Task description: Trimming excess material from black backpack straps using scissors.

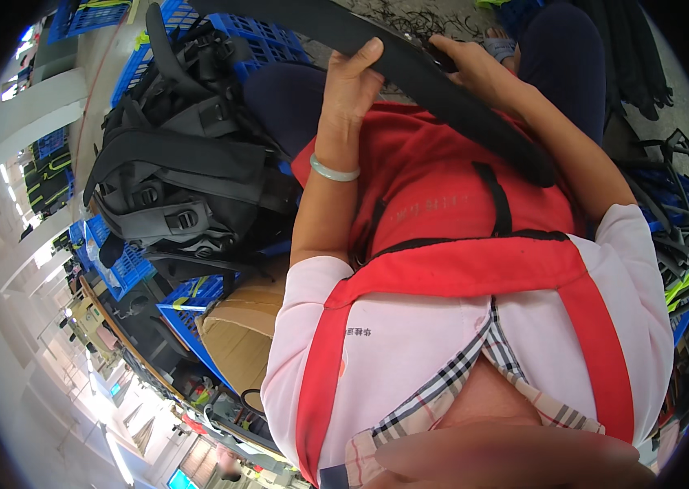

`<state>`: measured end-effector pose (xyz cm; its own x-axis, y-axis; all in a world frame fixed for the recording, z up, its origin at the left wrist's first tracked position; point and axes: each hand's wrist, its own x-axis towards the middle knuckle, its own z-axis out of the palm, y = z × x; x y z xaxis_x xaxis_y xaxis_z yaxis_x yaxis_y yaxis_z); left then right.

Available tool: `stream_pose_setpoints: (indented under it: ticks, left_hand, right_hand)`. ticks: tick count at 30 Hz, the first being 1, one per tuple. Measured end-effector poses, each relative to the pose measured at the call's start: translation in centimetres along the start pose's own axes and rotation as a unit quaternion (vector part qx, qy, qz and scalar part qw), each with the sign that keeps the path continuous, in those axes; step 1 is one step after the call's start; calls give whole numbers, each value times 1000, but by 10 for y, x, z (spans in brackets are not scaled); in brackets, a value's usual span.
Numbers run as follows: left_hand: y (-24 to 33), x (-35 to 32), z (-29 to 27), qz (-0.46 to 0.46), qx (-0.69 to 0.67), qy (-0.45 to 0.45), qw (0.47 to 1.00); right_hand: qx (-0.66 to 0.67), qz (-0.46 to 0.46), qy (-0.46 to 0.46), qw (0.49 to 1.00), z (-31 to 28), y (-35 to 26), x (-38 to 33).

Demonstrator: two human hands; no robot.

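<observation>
A long black padded strap (450, 98) runs slantwise from the upper edge down over my lap and the red apron (434, 163). My left hand (352, 77) grips its near edge, thumb on top and fingers curled beneath. On the strap's far side, my right hand (479, 69) is closed around a small dark object (440, 55). That object is mostly hidden by the fingers and the strap, so its kind does not show. The strap's rounded lower end lies free on the apron.
At left, black straps with buckles (181, 187) are heaped over blue plastic crates (267, 41). A cardboard box (242, 326) stands below them. More black straps (682, 236) with yellow-green strips fill a crate at right. Dark scraps (418, 18) litter the floor ahead.
</observation>
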<state>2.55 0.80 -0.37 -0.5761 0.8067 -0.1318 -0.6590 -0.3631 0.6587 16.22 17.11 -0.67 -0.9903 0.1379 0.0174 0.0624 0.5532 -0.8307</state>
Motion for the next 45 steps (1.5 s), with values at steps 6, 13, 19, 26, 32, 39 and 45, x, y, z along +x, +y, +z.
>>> stream_pose_setpoints:
  ticks: [6,13,19,26,32,39,45]
  left_hand:
    - [12,7,-2,-5,-34,56,998]
    - [16,7,-10,7,-62,59,996]
    - [17,4,-8,3,-68,62,996]
    - [8,2,-1,9,-25,23,999]
    - [8,1,-11,18,-30,18,999]
    - [10,4,-16,18,8,-35,999]
    - [44,23,-16,44,1,40,998]
  right_hand:
    - [44,65,-13,997,-3,-2,-3]
    - [230,146,-12,962,-8,2,-13]
    - [14,25,-58,998,-17,-2,-11]
    - [23,14,-2,1000,1,1,-1]
    - [-13,3,-19,1000,7,0,10]
    - [-49,21,6,999,6,0,7]
    - [-38,13,11,999,10,0,6]
